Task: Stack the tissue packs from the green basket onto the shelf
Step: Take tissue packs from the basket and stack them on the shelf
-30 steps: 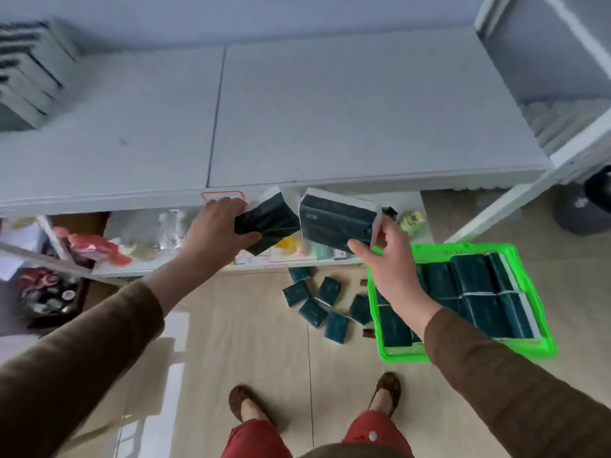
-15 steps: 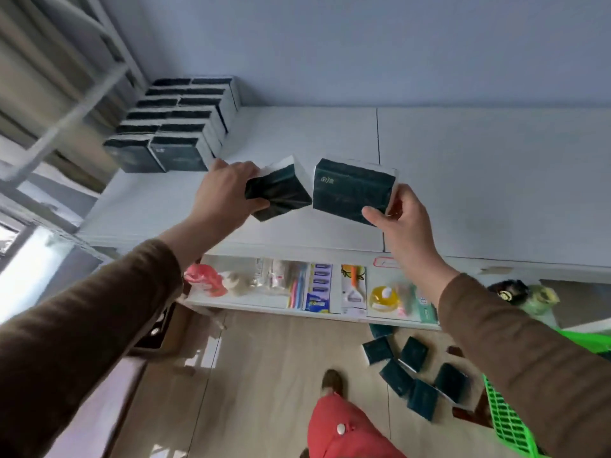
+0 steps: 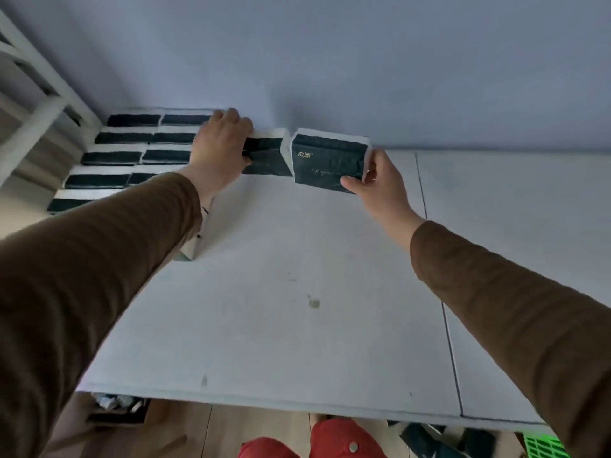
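Tissue packs ride in both your hands: the left pack (image 3: 266, 157) low at the back of the shelf (image 3: 297, 276) beside the stacked rows (image 3: 132, 150), the right pack (image 3: 329, 163) just beside it. Placing is under way, I judge; next, seat each squarely. Left hand (image 3: 220, 143) grips from above, right hand (image 3: 380, 180) pinches its pack's edge, arms outstretched

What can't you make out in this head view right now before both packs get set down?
- Green basket: cut off by the bottom edge, contents unseen.
- Stacked packs: front rows hidden by the left sleeve, no count.
- Left hand covers its pack; resting on the shelf or not, unclear.
- Right hand pack: small print unreadable.
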A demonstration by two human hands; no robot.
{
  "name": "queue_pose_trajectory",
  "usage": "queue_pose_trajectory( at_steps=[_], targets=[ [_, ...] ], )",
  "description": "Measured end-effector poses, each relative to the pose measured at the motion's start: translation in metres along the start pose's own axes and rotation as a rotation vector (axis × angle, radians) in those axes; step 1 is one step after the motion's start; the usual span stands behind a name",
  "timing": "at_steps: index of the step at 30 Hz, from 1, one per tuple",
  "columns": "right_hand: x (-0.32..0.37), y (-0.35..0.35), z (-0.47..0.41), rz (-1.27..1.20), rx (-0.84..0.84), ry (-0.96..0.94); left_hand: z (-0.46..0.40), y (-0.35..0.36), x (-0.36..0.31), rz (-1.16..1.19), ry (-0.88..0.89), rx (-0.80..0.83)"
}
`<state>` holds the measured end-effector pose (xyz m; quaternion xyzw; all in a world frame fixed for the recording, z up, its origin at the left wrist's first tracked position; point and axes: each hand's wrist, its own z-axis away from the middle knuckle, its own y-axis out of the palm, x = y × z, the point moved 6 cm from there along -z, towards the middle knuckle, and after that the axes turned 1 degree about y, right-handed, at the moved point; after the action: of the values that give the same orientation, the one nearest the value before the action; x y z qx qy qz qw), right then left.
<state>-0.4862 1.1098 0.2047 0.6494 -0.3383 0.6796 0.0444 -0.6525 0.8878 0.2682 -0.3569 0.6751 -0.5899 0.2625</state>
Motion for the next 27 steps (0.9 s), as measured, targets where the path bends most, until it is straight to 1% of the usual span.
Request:
queue_pose_trajectory(
  at_steps=[3,7,11,14,17,20,24,27],
  targets=[
    [0.005,0.022,-0.042,0.036,0.013,-0.031,-0.035,0.013,0.018,-0.062,0.020,-0.004],
    [-0.006,0.042,-0.077,0.101,0.019,-0.016,-0.062,0.033,0.035,-0.163,0.058,0.023],
    [-0.015,0.057,-0.100,0.135,0.001,0.016,-0.072,0.041,0.051,-0.131,0.031,-0.023],
    [-0.017,0.071,-0.111,0.145,0.001,0.040,-0.076,0.044,0.052,-0.144,0.069,-0.037],
    [-0.016,0.079,-0.113,0.079,-0.068,0.082,-0.075,0.047,0.051,-0.138,0.095,-0.045],
    [-0.013,0.079,-0.112,0.037,-0.142,0.118,-0.069,0.046,0.052,-0.139,0.082,-0.038],
    [-0.010,0.072,-0.102,0.072,-0.119,0.122,-0.052,0.043,0.049,-0.108,0.028,-0.017],
    [-0.008,0.057,-0.076,0.164,-0.103,0.088,-0.030,0.036,0.035,-0.027,0.014,-0.043]
  ],
)
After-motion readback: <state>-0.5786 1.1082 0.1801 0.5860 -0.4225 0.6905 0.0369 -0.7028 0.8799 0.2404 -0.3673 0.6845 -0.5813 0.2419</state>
